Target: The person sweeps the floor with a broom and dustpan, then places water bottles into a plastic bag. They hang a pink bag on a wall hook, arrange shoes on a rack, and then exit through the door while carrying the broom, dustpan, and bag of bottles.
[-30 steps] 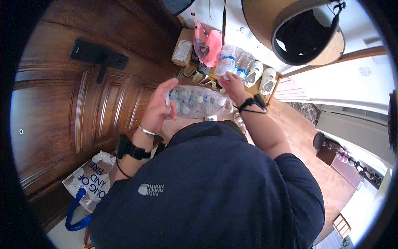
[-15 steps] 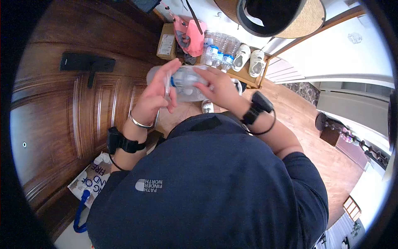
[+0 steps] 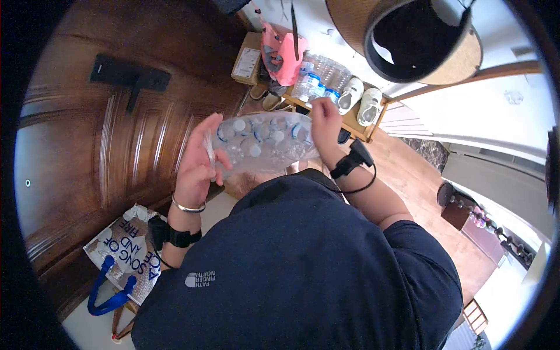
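A clear plastic bag [image 3: 274, 160] stretches between my two hands. Through its film and open mouth show several empty plastic bottles with white caps [image 3: 255, 150] and blue rings. My left hand [image 3: 197, 154] holds the bag's left edge, its thumb and fingers bent round the film. At the opposite edge my right hand [image 3: 326, 123] is closed in a fist on the film, its fingertips hidden.
Several more empty bottles [image 3: 318, 81] stand on a low wooden rack beside white shoes [image 3: 369, 107], a pink bag [image 3: 287, 61] and a cardboard box [image 3: 247, 61]. A brown door [image 3: 146, 128] is on the left. Below it sits a silver tote [image 3: 125, 251] with blue handles.
My right hand has moved right, from over the bottles to the bag's right edge, and closed. My left hand has shifted left and down. The bag is spread wider, showing more bottles.
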